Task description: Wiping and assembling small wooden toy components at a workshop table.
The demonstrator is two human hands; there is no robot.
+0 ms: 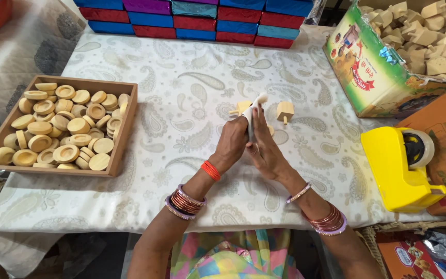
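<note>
White strip [254,111] pressed between both palms.
Left hand [232,144] and right hand [267,150] keep fingers flat together; even pressure looks best.

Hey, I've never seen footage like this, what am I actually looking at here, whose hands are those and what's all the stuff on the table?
This is one picture from a camera worn on a person's head, looking down at their own two bare hands. The left hand and right hand are pressed together around a slim white object; what it is cannot be told. Just beyond them lie small wooden pieces on a patterned tablecloth. To the left is a wooden tray full of round wooden discs. To the right stand a yellow tape dispenser and a cardboard box of wooden blocks. Coloured boxes are stacked at the back.
</note>
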